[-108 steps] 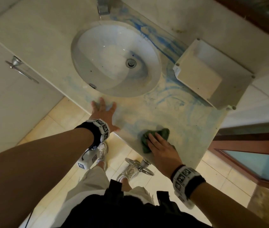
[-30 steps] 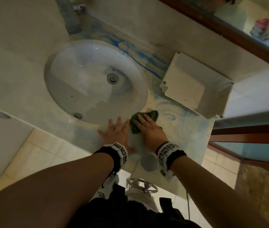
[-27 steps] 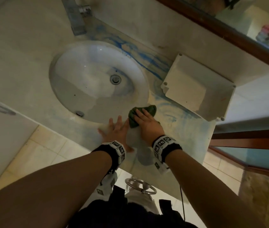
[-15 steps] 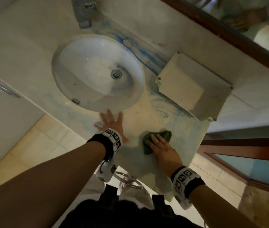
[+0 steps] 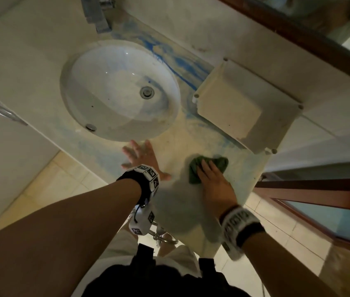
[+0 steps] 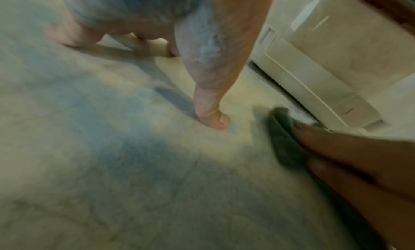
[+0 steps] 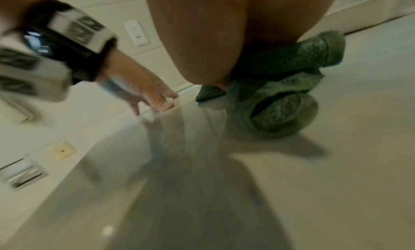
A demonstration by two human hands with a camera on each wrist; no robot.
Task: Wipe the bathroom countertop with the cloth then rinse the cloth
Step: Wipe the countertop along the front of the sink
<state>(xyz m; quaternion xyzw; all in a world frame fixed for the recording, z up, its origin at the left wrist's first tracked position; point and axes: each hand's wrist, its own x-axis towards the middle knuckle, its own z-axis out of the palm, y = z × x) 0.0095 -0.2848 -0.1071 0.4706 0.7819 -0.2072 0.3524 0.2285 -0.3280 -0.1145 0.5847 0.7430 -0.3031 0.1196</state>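
My right hand (image 5: 211, 181) lies flat with straight fingers on a bunched dark green cloth (image 5: 221, 163), pressing it onto the beige countertop (image 5: 176, 146), which is smeared with blue. The cloth sits right of the sink (image 5: 118, 88), just in front of the white box. In the right wrist view the cloth (image 7: 280, 97) is crumpled under my right hand (image 7: 202, 41). My left hand (image 5: 142, 156) rests open on the counter by the sink's front rim, fingers spread. The left wrist view shows its thumb (image 6: 211, 112) on the counter and the cloth (image 6: 283, 142) beside it.
A white plastic box (image 5: 245, 103) stands against the wall right of the sink. The tap (image 5: 97, 13) is behind the sink. A wood-framed mirror (image 5: 298, 28) hangs above, a brown door (image 5: 320, 189) is at the right, and a towel bar (image 5: 2, 110) at the left.
My right hand has slid the cloth from beside my left hand at the sink rim to the right, towards the white box. My left hand has stayed planted.
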